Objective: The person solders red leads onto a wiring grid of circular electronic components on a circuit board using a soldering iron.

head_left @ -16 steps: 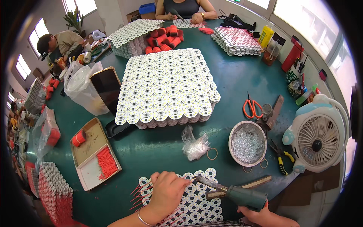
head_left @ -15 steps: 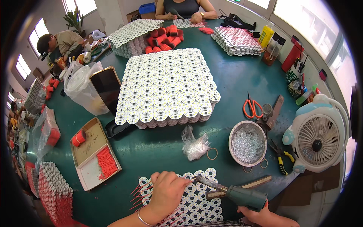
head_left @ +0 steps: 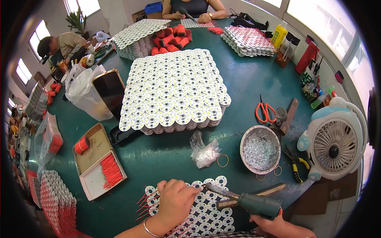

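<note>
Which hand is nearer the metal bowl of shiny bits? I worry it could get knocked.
Right. The right hand, gripping the soldering tool, sits just below the metal bowl; the left hand rests farther left on the sheet of round boards.

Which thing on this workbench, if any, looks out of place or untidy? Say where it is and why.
A dark phone leans tilted against a white plastic bag beside the big stack of round boards, not lying flat. Loose rubber bands lie scattered near the metal bowl. Otherwise nothing looks spilled or damaged.
</note>
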`<state>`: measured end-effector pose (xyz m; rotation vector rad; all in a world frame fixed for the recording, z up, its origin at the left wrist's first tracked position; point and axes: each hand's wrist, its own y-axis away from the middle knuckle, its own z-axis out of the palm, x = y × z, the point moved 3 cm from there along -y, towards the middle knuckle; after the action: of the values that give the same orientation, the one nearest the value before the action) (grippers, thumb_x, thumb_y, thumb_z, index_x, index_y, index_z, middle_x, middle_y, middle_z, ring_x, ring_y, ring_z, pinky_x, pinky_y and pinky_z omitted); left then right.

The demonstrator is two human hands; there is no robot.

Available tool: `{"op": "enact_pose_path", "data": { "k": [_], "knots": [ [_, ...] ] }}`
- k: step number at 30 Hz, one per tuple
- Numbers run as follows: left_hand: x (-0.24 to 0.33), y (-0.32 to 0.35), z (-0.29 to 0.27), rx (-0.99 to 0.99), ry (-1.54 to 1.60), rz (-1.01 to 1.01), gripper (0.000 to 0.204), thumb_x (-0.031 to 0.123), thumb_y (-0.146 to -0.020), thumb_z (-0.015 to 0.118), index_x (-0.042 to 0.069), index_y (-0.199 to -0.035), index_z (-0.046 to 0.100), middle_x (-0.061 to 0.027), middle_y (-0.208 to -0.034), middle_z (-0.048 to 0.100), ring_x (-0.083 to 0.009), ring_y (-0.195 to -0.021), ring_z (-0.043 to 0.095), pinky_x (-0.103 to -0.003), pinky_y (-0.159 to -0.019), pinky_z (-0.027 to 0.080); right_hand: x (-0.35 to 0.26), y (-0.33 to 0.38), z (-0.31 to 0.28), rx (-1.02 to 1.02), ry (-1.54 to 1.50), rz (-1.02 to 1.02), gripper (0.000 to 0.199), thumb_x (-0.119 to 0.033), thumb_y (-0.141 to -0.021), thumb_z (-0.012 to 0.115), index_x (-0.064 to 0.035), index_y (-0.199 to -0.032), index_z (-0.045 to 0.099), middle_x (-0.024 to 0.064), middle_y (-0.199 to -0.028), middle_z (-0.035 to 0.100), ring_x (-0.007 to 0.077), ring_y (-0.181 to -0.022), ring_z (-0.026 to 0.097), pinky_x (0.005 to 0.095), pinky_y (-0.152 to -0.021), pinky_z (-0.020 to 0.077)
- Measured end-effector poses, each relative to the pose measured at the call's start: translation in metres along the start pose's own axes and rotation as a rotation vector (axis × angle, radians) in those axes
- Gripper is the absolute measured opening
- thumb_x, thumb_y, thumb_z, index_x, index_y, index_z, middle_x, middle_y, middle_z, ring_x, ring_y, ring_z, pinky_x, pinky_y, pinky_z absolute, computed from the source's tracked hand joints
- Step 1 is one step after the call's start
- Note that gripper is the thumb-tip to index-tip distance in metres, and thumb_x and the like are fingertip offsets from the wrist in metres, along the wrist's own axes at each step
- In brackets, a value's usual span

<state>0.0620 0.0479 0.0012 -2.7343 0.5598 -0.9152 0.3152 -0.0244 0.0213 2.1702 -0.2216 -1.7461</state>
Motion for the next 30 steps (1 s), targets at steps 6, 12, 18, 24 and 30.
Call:
{"op": "enact_pose_path", "data": {
  "k": [6, 12, 18, 24, 30],
  "knots": [
    [-0.003, -0.001, 0.002, 0.000, 0.057, -0.023, 0.012, 0.011, -0.067, 0.073, 0.014, -0.071, 0.062, 0.0024, -0.064, 0.051, -0.0171, -0.066, 0.048, -0.034, -0.068, 0.029, 0.004, 0.001, -0.002, 0.000, 0.029, 0.021, 0.037, 0.004, -0.072, 0.059, 0.0022, -0.109, 0.056, 0.0065, -0.083, 0.062, 0.0122, -0.066, 0.061, 0.0266, -0.060, 0.0512],
    [0.000, -0.003, 0.001, 0.000, 0.052, -0.024, 0.011, 0.009, -0.066, 0.070, 0.014, -0.068, 0.061, 0.0021, -0.063, 0.047, -0.0171, -0.066, 0.049, -0.034, -0.067, 0.028, -0.003, 0.000, 0.001, -0.052, -0.008, 0.042, 0.040, 0.000, -0.074, 0.061, 0.0012, -0.113, 0.055, 0.0052, -0.086, 0.062, 0.0107, -0.068, 0.060, 0.0256, -0.063, 0.0506],
    [0.001, -0.005, 0.002, -0.014, 0.059, -0.021, 0.010, 0.010, -0.068, 0.069, 0.014, -0.068, 0.061, 0.0011, -0.064, 0.047, -0.0183, -0.066, 0.048, -0.035, -0.067, 0.028, -0.009, 0.001, 0.000, -0.010, 0.117, -0.152, 0.034, -0.003, -0.072, 0.064, 0.0012, -0.105, 0.057, 0.0049, -0.086, 0.063, 0.0106, -0.069, 0.061, 0.0252, -0.063, 0.0503],
    [0.002, -0.002, -0.001, -0.016, 0.038, -0.024, 0.008, 0.011, -0.069, 0.069, 0.014, -0.070, 0.061, 0.0006, -0.064, 0.047, -0.0190, -0.067, 0.048, -0.035, -0.067, 0.028, 0.002, 0.006, -0.001, 0.098, -0.202, 0.000, 0.036, -0.003, -0.076, 0.056, 0.0011, -0.112, 0.051, 0.0117, -0.094, 0.061, 0.0198, -0.063, 0.061, 0.0297, -0.052, 0.0503],
    [0.005, -0.002, -0.007, -0.030, -0.058, 0.029, 0.008, 0.012, -0.070, 0.068, 0.013, -0.076, 0.062, 0.0001, -0.067, 0.048, -0.0190, -0.069, 0.048, -0.035, -0.070, 0.031, 0.002, 0.011, -0.006, 0.197, -0.356, -0.215, 0.048, -0.006, -0.075, 0.048, 0.0019, -0.122, 0.040, 0.0186, -0.099, 0.058, 0.0273, -0.057, 0.059, 0.0339, -0.048, 0.0511]
  ]
}}
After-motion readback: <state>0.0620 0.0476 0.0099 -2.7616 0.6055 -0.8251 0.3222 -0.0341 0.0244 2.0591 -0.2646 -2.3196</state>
